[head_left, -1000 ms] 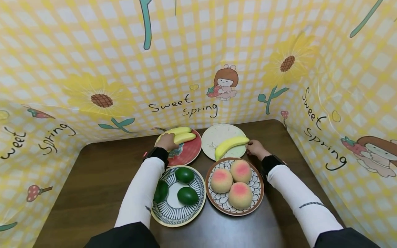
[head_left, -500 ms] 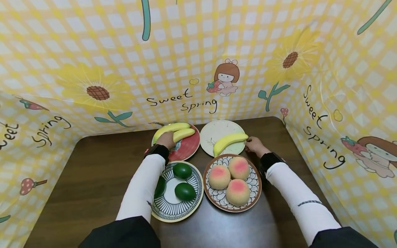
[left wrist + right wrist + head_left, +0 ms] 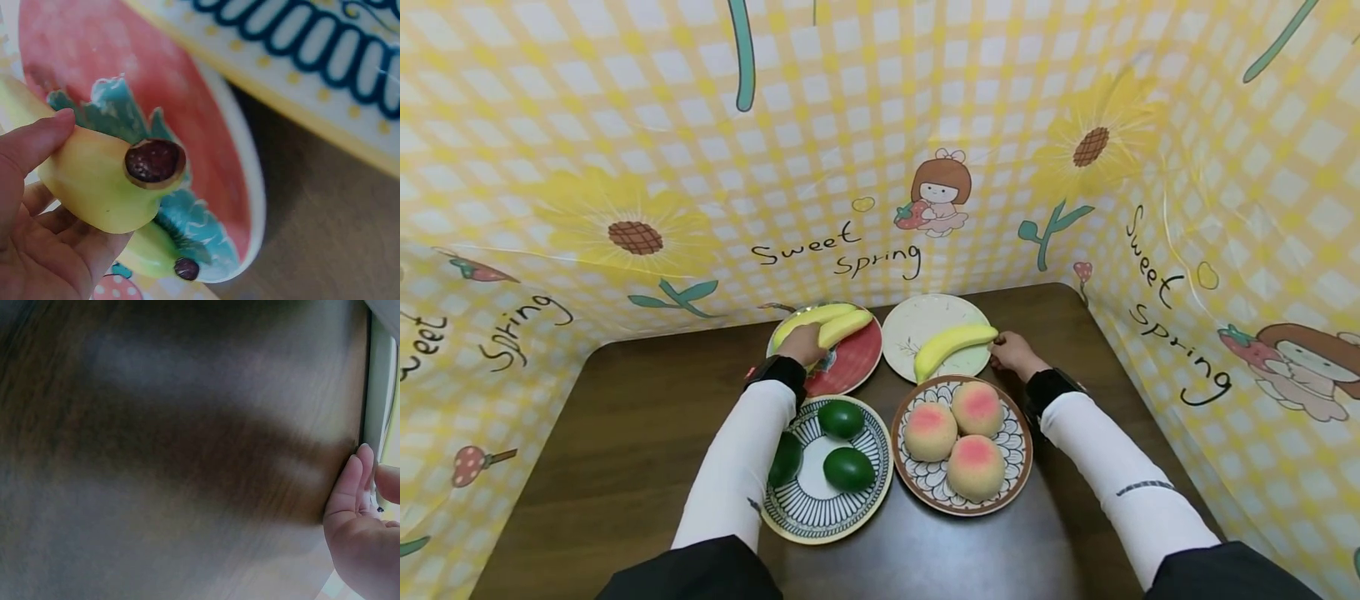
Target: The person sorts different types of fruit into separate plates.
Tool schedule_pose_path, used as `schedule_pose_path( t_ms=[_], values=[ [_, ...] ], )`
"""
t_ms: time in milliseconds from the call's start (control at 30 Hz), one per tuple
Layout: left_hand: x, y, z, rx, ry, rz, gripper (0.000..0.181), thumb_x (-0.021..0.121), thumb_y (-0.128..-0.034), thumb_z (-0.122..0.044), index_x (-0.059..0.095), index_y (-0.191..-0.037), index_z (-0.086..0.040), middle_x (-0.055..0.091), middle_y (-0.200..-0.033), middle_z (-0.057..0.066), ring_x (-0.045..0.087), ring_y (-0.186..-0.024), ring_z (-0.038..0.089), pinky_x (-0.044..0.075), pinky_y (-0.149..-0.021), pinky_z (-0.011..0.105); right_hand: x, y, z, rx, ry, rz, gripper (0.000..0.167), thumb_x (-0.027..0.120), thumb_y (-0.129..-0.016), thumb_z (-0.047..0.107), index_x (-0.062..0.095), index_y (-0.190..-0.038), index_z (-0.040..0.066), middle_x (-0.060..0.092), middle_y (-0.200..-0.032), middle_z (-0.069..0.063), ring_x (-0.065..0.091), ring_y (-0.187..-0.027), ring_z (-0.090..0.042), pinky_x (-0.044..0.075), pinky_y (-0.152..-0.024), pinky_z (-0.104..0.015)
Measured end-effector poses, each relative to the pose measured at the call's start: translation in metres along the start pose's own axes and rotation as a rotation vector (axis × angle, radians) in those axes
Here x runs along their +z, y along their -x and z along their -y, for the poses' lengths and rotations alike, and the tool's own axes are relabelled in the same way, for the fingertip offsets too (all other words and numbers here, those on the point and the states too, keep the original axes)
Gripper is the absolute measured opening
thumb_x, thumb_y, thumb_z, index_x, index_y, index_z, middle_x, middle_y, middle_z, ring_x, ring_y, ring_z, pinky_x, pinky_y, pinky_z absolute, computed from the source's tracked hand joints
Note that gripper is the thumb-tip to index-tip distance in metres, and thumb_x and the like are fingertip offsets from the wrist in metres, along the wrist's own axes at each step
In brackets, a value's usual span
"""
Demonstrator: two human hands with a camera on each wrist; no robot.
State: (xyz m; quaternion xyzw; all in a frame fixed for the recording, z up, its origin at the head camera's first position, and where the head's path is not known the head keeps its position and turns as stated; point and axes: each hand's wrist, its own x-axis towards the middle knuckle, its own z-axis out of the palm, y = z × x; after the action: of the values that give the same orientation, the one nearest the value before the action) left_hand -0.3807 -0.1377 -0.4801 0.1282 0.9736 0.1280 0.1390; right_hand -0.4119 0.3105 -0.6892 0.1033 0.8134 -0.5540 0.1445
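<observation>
In the head view my left hand (image 3: 801,344) grips a yellow banana (image 3: 844,327) over the red plate (image 3: 857,362). Its dark stub end faces the left wrist camera, with the thumb on one side and fingers round the other. A second banana (image 3: 812,315) lies beside it, its dark tip (image 3: 186,269) showing below the held one. My right hand (image 3: 1015,356) is at the right edge of the pale plate (image 3: 928,317), on which a single banana (image 3: 953,346) lies. In the right wrist view, thumb and fingers pinch the plate's rim (image 3: 379,394).
Nearer the body stand a blue-patterned plate (image 3: 827,533) with green oval fruits (image 3: 848,469) and a brown-rimmed plate (image 3: 958,507) with three peaches (image 3: 976,468). All plates sit close together on the dark wooden table (image 3: 625,433). A checkered cloth (image 3: 850,125) rises behind and at the sides.
The banana in my left hand has turned slightly, and its far end now lies close against the other banana. My right hand stays at the pale plate's edge. The head view has shifted a little.
</observation>
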Motion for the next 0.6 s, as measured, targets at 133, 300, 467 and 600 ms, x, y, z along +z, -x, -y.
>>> schedule_pose_path(
  t_ms=[133, 300, 467, 600],
  values=[
    [-0.009, 0.001, -0.008, 0.005, 0.014, -0.010, 0.053, 0.066, -0.0940, -0.013, 0.051, -0.139, 0.010, 0.063, -0.132, 0.029, 0.060, -0.123, 0.042, 0.045, -0.107, 0.051, -0.003, -0.003, -0.004, -0.031, -0.005, 0.016, 0.038, 0.056, -0.104, 0.026, 0.052, -0.119, -0.008, 0.064, -0.090, -0.021, 0.065, -0.076, -0.028, 0.059, -0.070, -0.037],
    [-0.016, 0.000, -0.024, 0.023, 0.026, -0.023, 0.050, 0.067, -0.0955, -0.015, 0.053, -0.138, 0.008, 0.065, -0.127, 0.027, 0.062, -0.118, 0.040, 0.046, -0.103, 0.049, -0.002, -0.005, -0.006, -0.032, 0.003, 0.004, 0.035, 0.056, -0.104, 0.026, 0.053, -0.115, -0.007, 0.064, -0.086, -0.020, 0.066, -0.075, -0.027, 0.059, -0.067, -0.035],
    [-0.014, -0.006, -0.044, 0.072, 0.052, -0.066, 0.037, 0.067, -0.0962, -0.015, 0.059, -0.126, 0.004, 0.068, -0.119, 0.023, 0.064, -0.111, 0.036, 0.047, -0.101, 0.048, -0.002, -0.022, -0.019, 0.001, -0.007, -0.010, 0.029, 0.059, -0.103, 0.022, 0.052, -0.117, -0.003, 0.065, -0.088, -0.015, 0.067, -0.076, -0.024, 0.060, -0.068, -0.035],
    [-0.014, -0.010, -0.065, 0.109, 0.090, -0.104, 0.039, 0.068, -0.0962, -0.015, 0.060, -0.130, 0.003, 0.069, -0.123, 0.022, 0.065, -0.115, 0.036, 0.048, -0.104, 0.049, 0.001, -0.031, -0.024, 0.032, -0.001, -0.008, 0.028, 0.059, -0.102, 0.019, 0.051, -0.118, -0.002, 0.062, -0.087, -0.010, 0.065, -0.074, -0.021, 0.059, -0.066, -0.034]
  ],
)
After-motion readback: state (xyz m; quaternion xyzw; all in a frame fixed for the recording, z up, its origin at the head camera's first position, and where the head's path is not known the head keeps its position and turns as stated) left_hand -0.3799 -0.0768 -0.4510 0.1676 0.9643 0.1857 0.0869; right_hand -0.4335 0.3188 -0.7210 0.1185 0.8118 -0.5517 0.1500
